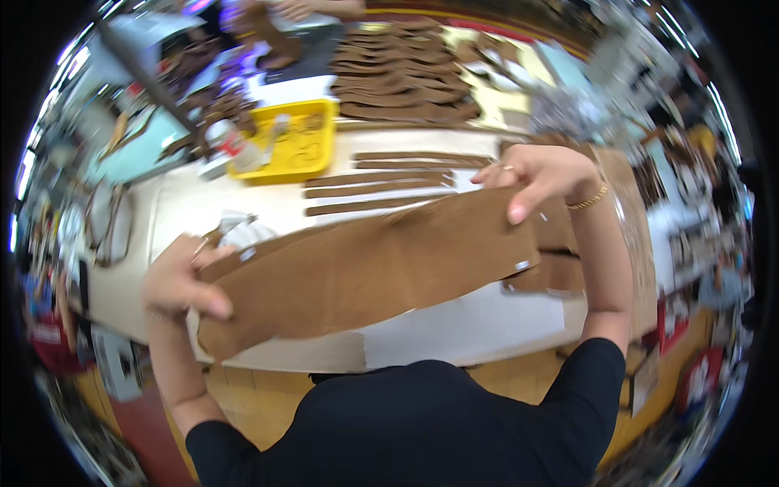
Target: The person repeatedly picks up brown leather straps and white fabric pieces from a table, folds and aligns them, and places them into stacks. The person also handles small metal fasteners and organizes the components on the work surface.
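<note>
Your left hand [180, 280] and right hand [553, 173] are clamped on opposite ends of the brown panel [373, 268] in mid-frame, while separate brown strips [349, 206] lie above it on the tabletop [191, 203], so work seems unfinished.

A pale table [174, 207] is set beneath the left hand [182, 280] and the right hand [556, 174]. Nearer than the hands, below the table's edge, a yellow-brown floor [260, 398] is seen, crossed on the left hand's side by a dark red strip [150, 430]. Beyond the left hand, a pale green bench [134, 150] is placed, and a dark post [146, 77] is slanted across. Farther out there, a violet glow [237, 66] is cast. To the right hand's right, a light-blue bench [668, 243] is partly covered. White tubes [79, 62] are lit at both outer sides.
</note>
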